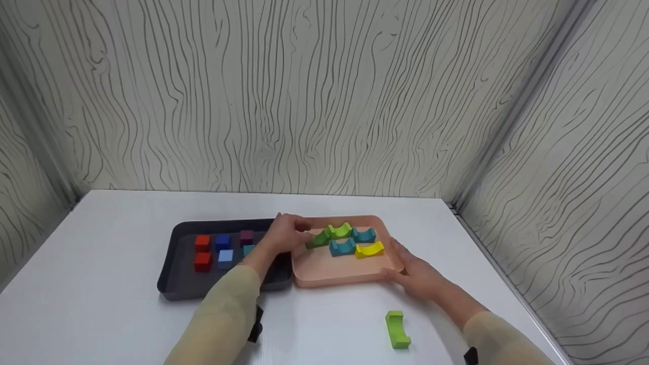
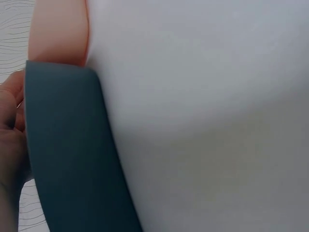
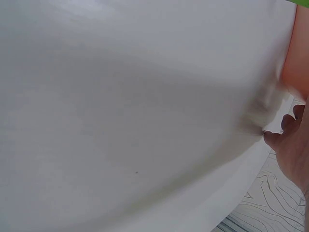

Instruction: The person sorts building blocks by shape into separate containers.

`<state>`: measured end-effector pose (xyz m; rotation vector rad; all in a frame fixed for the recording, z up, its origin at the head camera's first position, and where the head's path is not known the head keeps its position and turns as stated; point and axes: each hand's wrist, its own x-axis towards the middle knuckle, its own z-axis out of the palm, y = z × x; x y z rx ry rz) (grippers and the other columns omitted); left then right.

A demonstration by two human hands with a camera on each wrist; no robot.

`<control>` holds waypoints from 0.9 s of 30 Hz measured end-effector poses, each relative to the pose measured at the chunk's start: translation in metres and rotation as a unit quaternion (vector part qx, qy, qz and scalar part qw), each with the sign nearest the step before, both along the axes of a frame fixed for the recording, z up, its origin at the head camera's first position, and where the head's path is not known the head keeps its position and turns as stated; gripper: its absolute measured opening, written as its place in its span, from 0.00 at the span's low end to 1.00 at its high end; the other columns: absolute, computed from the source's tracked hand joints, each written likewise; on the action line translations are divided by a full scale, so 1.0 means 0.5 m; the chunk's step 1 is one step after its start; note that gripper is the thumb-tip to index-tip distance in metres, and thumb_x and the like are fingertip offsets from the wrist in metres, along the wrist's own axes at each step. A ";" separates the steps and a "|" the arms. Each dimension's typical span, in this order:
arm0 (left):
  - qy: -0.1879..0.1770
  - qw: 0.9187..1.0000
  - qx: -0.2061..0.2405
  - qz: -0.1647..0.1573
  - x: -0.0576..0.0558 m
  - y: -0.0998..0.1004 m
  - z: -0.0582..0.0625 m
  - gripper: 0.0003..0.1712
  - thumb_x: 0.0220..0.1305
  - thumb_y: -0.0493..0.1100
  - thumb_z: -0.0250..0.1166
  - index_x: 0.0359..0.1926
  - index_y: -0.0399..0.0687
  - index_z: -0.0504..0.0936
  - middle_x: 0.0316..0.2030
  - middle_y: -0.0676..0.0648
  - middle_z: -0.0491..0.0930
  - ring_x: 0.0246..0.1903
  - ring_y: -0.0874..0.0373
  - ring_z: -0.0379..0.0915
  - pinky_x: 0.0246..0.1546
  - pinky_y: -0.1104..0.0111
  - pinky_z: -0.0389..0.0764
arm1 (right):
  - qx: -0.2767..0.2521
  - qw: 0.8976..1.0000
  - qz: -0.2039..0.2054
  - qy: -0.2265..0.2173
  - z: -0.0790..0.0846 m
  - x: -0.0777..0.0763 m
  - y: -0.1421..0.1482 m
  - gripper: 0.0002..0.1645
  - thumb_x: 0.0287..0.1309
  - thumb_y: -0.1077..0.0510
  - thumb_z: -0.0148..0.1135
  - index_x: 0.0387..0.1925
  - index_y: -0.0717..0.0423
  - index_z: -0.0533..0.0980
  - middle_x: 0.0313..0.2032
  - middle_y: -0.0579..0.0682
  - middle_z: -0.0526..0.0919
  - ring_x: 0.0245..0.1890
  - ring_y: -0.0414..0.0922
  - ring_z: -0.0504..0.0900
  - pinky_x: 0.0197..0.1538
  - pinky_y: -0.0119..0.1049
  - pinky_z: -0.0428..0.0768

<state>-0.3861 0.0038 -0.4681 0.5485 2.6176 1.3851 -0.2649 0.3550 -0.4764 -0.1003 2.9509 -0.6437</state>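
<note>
My left hand (image 1: 285,235) reaches over the seam between the two trays, pinching the end of a dark green notched block (image 1: 319,240) in the peach tray (image 1: 329,276). Beside that block lie a lime one (image 1: 340,231), two teal ones (image 1: 343,247) and a yellow one (image 1: 369,250), all with curved hollows facing up. My right hand (image 1: 421,274) holds the peach tray's near right corner, thumb at the front wall and fingers along the right side. The left wrist view shows the left hand (image 2: 10,125) partly hidden behind the dark tray's wall.
A dark tray (image 1: 177,286) stands against the peach tray's left side, with red (image 1: 203,262), blue (image 1: 223,242), light blue, purple and teal cubes inside. Another lime notched block (image 1: 397,329) lies on the white table in front. Wood-grain panels (image 1: 263,101) rise behind and at the sides.
</note>
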 end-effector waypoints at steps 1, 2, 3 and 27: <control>-0.001 1.000 0.003 0.005 0.002 -0.003 0.003 0.21 0.68 0.44 0.74 0.61 0.46 0.88 0.53 0.47 0.88 0.56 0.51 0.82 0.73 0.52 0.69 | 0.000 1.000 0.000 -0.001 0.000 0.000 -0.001 0.62 0.68 0.23 0.56 0.87 0.45 0.41 0.83 0.60 0.54 0.78 0.66 0.61 0.76 0.68 0.60; -0.002 1.000 0.006 0.010 0.004 -0.005 0.007 0.22 0.68 0.44 0.74 0.61 0.45 0.88 0.53 0.47 0.87 0.56 0.51 0.81 0.67 0.53 0.76 | -0.001 1.000 0.000 -0.002 0.000 0.000 -0.001 0.62 0.68 0.23 0.56 0.87 0.45 0.41 0.83 0.59 0.54 0.78 0.66 0.61 0.75 0.68 0.60; -0.003 1.000 0.009 0.014 0.006 -0.008 0.011 0.22 0.68 0.45 0.74 0.61 0.45 0.88 0.53 0.47 0.87 0.55 0.51 0.81 0.62 0.54 0.81 | -0.002 1.000 0.000 -0.003 0.000 0.000 -0.002 0.62 0.68 0.23 0.56 0.87 0.44 0.41 0.83 0.59 0.53 0.78 0.66 0.61 0.75 0.69 0.60; 0.053 0.985 0.159 0.040 0.143 -0.028 0.124 0.15 0.69 0.47 0.75 0.54 0.49 0.90 0.48 0.52 0.89 0.51 0.55 0.83 0.56 0.60 0.85 | -0.005 1.000 0.007 -0.010 -0.001 -0.003 -0.002 0.63 0.68 0.21 0.55 0.87 0.46 0.40 0.83 0.62 0.53 0.77 0.69 0.61 0.73 0.72 0.60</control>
